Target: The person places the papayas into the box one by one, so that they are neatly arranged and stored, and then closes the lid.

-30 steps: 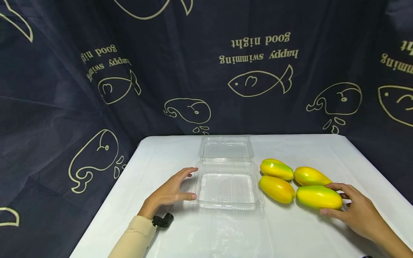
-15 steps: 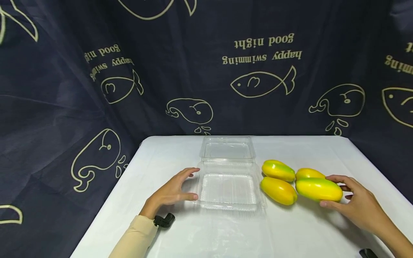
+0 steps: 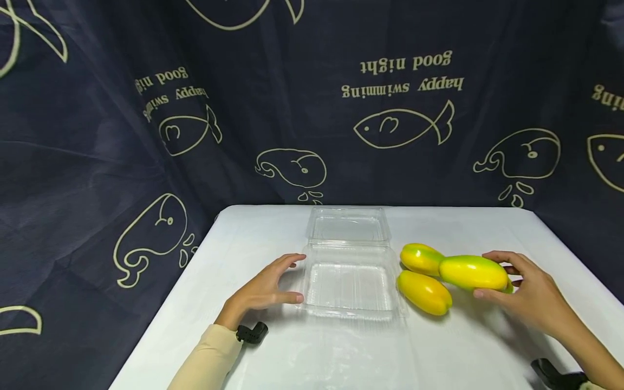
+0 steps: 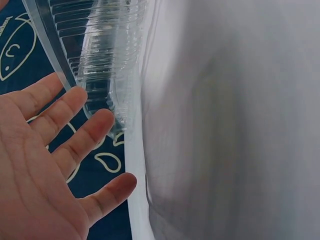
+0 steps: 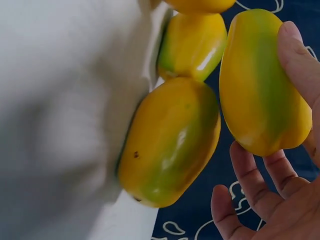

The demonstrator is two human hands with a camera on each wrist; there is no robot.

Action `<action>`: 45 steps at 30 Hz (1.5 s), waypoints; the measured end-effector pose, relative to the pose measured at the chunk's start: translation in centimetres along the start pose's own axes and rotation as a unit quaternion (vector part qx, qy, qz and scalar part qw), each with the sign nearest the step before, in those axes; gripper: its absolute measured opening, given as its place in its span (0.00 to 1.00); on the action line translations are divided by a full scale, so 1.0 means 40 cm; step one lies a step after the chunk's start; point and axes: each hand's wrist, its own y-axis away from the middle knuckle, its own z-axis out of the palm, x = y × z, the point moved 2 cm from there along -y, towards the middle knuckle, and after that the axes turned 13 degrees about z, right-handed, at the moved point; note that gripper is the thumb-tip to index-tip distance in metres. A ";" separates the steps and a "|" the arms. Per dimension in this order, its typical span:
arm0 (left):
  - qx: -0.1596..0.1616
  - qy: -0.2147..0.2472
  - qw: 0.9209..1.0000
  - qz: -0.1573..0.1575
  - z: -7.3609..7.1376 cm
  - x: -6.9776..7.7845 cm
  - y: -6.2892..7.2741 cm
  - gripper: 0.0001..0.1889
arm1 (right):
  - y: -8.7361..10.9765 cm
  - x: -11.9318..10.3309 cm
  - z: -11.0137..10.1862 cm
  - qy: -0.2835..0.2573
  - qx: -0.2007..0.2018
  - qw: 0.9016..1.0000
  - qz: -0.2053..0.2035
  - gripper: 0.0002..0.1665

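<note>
Towards the surface's (image 3: 541,244) right edge, our right hand (image 3: 532,293) grips a fruit (image 3: 472,272), best lifted clear of its neighbours (image 3: 424,292), our empty left hand (image 3: 260,287) loosely spread.

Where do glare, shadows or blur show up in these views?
Head: highlights on the held fruit, reflections on the clear container, soft shadow below the right hand. Left wrist: tabletop blurred, with a dim patch. Right wrist: glint on a lying fruit; tabletop blurred, shadowed.

Navy curtain (image 3: 312,81) printed with pale fish outlines (image 3: 403,128), whale outlines (image 3: 292,168), upside-down "happy swimming good night" lettering (image 3: 402,88); white tablecloth (image 3: 439,357) in front.
</note>
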 end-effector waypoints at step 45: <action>-0.006 -0.016 1.000 -0.013 -0.001 0.000 -0.002 0.47 | -0.061 -0.265 0.217 -0.075 -0.098 0.992 -0.026 0.44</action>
